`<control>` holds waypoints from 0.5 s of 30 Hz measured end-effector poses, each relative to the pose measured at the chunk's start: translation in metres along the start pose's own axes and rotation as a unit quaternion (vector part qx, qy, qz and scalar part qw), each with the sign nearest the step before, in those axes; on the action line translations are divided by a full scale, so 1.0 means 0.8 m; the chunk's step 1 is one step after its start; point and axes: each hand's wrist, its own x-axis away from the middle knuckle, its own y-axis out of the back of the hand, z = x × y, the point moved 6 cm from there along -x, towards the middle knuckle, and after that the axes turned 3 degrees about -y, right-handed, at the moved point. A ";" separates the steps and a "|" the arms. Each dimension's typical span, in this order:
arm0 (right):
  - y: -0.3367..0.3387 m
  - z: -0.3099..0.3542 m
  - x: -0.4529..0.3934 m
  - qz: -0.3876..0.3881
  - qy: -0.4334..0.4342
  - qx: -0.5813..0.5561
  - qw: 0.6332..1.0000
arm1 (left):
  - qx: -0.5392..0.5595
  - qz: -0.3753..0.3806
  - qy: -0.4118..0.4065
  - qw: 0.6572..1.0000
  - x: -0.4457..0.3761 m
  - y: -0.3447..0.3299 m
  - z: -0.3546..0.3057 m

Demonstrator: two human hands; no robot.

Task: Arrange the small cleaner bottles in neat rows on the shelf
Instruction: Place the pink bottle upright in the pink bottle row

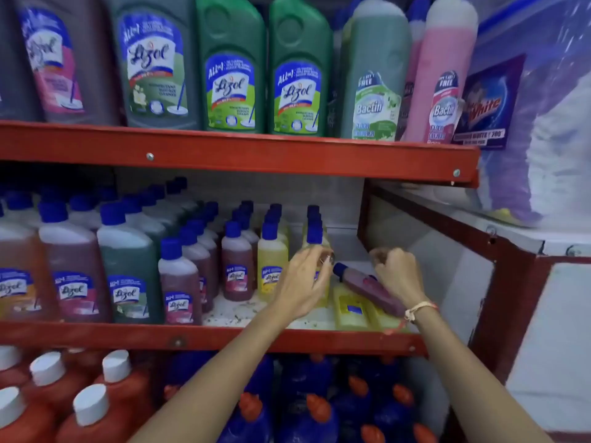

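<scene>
Wrapped around a small yellow bottle [321, 282] near the right end of the middle shelf [224, 335], the left hand [302, 282] has its fingers curled across the bottle's front, so that only a strip of yellow body below the hand and the blue cap above it show. Just to the right, the right hand [395, 273] is curled into a loose fist with its knuckles toward the back of the shelf; whether it holds anything I cannot tell, since the palm faces away. A small purple bottle [367, 289] lies on its side under that hand and wrist, blue cap pointing left toward the left hand, resting across two flat-lying yellow bottles [350, 310] at the near right corner of the shelf. A pale string bracelet [419, 310] circles the right wrist. Left of the hands, small bottles stand upright in rows running from near to far: a yellow row [271, 260] just beside the left hand, then reddish-purple rows [236, 263], with another purple bottle [179, 279] nearest the shelf edge. Farther left stand medium bottles [128, 266] of green, purple and orange liquid. The upper shelf carries large green Lizol bottles [232, 65] and Bactin bottles [374, 75]; the lower shelf holds red bottles with white caps [89, 410] and blue bottles [307, 410].
</scene>
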 end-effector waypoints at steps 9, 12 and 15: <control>-0.046 -0.071 -0.015 0.149 -0.108 0.058 0.981 | 0.370 0.059 0.360 0.854 0.000 -0.108 0.052; -0.048 -0.071 -0.010 0.183 -0.103 0.076 0.975 | 0.413 0.065 0.419 0.806 0.003 -0.127 0.052; -0.043 -0.061 -0.006 0.209 -0.106 0.080 0.969 | 0.441 0.058 0.447 0.776 0.000 -0.134 0.047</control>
